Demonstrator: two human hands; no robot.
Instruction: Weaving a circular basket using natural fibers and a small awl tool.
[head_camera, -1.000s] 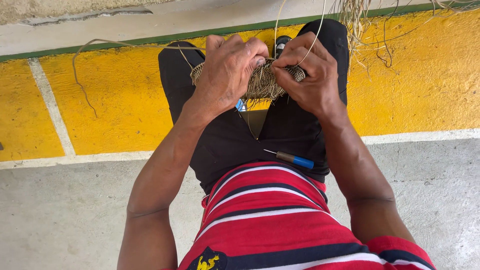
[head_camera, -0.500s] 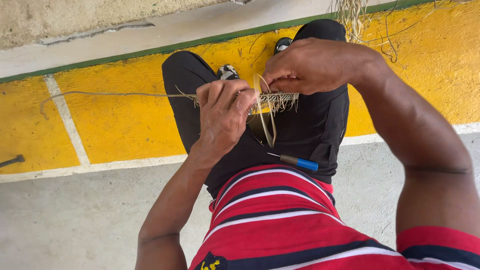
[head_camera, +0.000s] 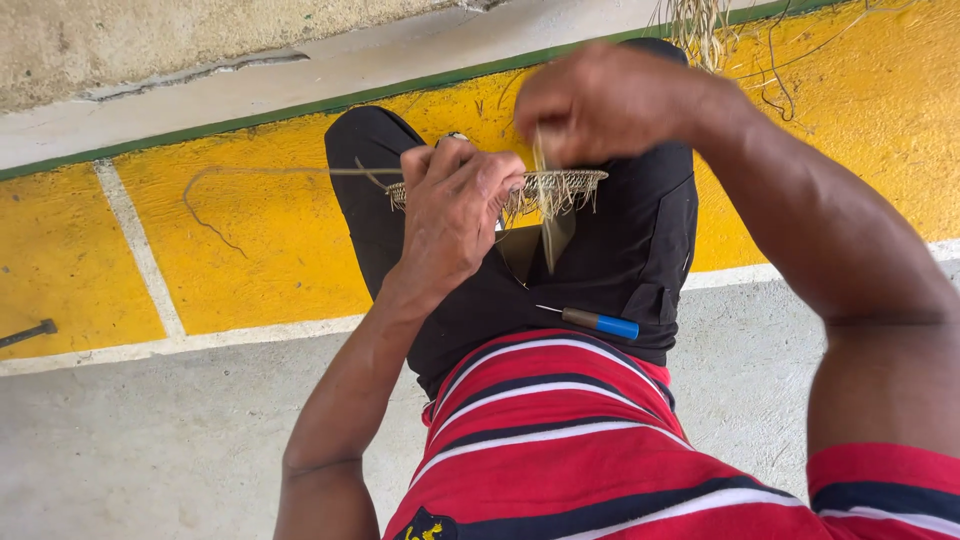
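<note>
My left hand grips the left side of a small flat woven disc of straw-coloured fibre, held level above my lap. My right hand is raised above the disc, blurred, fingers pinched on a thin fibre strand that runs down through the disc's edge. Another long strand trails left from the disc over the yellow floor. A small awl with a blue handle lies on my black shorts.
I sit over a yellow painted floor band with white lines and a green stripe, grey concrete in front. A bundle of loose fibres hangs at the top right. A dark metal rod lies at the left edge.
My right hand has lifted up and away from the disc, pulling a strand upward. My left hand stayed on the disc, and the long strand has swung out to the left.
</note>
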